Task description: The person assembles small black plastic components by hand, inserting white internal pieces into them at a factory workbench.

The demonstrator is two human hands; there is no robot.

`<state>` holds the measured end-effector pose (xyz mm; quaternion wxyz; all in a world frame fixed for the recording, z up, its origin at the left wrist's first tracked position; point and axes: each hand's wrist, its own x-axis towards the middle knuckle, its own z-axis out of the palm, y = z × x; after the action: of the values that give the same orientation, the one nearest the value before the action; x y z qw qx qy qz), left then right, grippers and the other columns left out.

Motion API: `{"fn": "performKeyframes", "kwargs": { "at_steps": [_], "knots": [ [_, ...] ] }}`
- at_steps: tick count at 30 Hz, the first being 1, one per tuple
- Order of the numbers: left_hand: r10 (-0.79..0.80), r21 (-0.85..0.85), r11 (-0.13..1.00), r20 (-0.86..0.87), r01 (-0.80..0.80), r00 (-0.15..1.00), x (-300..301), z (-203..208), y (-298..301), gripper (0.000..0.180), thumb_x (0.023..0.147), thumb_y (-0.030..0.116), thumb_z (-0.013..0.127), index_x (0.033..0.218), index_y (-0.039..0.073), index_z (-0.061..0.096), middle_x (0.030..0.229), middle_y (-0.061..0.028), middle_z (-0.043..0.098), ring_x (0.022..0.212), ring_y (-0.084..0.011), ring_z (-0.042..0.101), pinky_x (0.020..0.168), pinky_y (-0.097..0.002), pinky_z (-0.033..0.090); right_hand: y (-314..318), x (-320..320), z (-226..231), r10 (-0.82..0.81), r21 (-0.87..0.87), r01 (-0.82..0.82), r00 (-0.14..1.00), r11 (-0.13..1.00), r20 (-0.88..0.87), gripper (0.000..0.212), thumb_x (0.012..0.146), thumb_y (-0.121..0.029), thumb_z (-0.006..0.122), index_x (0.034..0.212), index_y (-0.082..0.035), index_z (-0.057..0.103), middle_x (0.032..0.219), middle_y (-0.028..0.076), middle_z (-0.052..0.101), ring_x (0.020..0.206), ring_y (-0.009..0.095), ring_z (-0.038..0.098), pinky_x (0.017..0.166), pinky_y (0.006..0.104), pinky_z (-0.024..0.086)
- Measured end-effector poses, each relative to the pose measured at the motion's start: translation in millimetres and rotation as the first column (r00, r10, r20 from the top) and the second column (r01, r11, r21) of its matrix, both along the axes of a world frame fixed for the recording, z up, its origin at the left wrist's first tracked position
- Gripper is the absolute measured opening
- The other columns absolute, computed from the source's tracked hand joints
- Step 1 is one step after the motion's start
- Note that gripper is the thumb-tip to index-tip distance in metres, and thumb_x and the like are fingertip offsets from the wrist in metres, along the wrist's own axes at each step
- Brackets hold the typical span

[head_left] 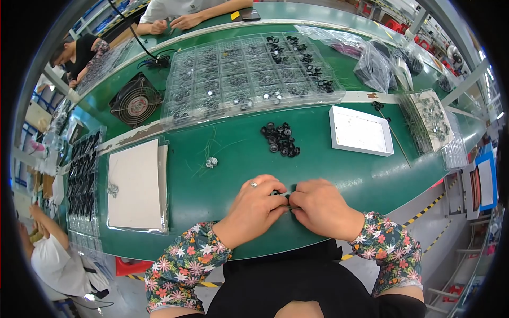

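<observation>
My left hand and my right hand meet over the near edge of the green table, fingertips pressed together. A small black part shows at the fingers of my left hand, mostly covered by them. What the right fingers pinch is too small and hidden to name. Beyond the hands lies a loose pile of black round parts, each like a small wheel or cap. To the left of that pile rests a small silvery bundle with thin green wires spreading from it.
Clear compartment trays of black parts span the back. A white open box stands at right, near a bagged stack with wires. A black fan and a bagged pale board are at left. Other people sit around.
</observation>
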<state>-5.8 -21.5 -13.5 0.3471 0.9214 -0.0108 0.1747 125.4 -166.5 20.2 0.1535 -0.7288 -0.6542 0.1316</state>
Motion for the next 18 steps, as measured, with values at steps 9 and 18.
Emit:
{"fn": "performKeyframes", "kwargs": {
  "at_steps": [9, 18],
  "knots": [
    [-0.04, 0.04, 0.998, -0.011, 0.041, 0.999, -1.1, 2.1, -1.3, 0.016, 0.072, 0.011, 0.074, 0.087, 0.008, 0.07, 0.102, -0.0033, 0.059, 0.105, -0.0251, 0.054, 0.088, -0.039, 0.042, -4.3, 4.7, 3.3, -0.027, 0.008, 0.029, 0.985, 1.0, -0.171, 0.012, 0.072, -0.008, 0.066, 0.08, -0.006, 0.058, 0.068, 0.01, 0.059, 0.069, 0.031, 0.058, 0.069, 0.0412, 0.046],
    [-0.022, 0.044, 0.999, 0.013, 0.021, 1.0, 0.9, 0.9, 0.9, 0.013, 0.073, 0.009, 0.072, 0.085, 0.009, 0.07, 0.1, -0.0029, 0.06, 0.104, -0.0252, 0.055, 0.087, -0.0386, 0.043, -1.2, 1.5, 5.1, 0.009, 0.017, -0.008, 0.998, 1.0, -0.055, 0.017, 0.08, -0.02, 0.065, 0.082, -0.005, 0.06, 0.07, 0.013, 0.063, 0.068, 0.031, 0.062, 0.069, 0.041, 0.047]
  ]
}}
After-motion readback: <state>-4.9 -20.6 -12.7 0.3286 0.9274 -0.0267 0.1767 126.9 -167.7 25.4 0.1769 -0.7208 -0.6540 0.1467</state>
